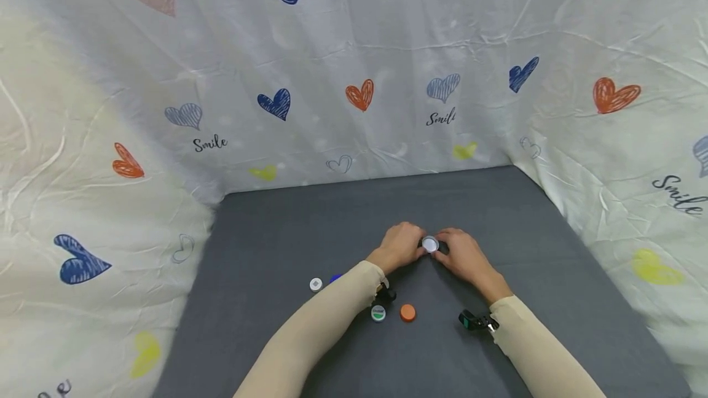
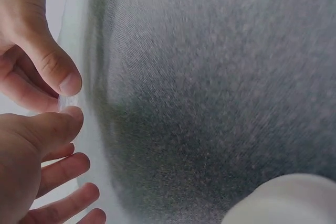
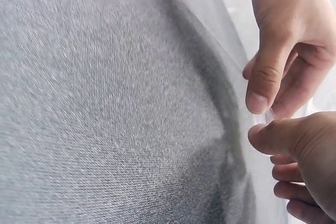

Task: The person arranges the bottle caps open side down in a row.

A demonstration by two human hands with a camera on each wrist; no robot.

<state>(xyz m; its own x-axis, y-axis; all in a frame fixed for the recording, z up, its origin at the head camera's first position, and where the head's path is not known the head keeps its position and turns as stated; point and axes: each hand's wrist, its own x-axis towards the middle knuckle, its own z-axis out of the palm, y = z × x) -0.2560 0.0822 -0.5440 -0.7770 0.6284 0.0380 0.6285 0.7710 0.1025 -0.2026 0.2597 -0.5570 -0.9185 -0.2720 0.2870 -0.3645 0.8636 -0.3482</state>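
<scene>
Both hands meet over the grey table and pinch a small round cap [image 1: 430,244] between them. From above it looks white, while the wrist views show its edge as clear plastic, mostly covered by fingers. My left hand [image 1: 401,243] grips one side with thumb and fingers; in the left wrist view its other fingers [image 2: 68,171] are spread apart. On the opposite side, my right hand [image 1: 464,255] pinches the cap, and its thumb [image 3: 278,136] lies close to the left thumb [image 3: 260,90].
On the table [image 1: 265,226] nearer the body lie a white cap [image 1: 316,285], a blue cap [image 1: 335,277] partly behind the left sleeve, a white-and-green cap [image 1: 378,313] and an orange cap [image 1: 407,312]. Heart-printed cloth [image 1: 310,66] hangs around the back and sides.
</scene>
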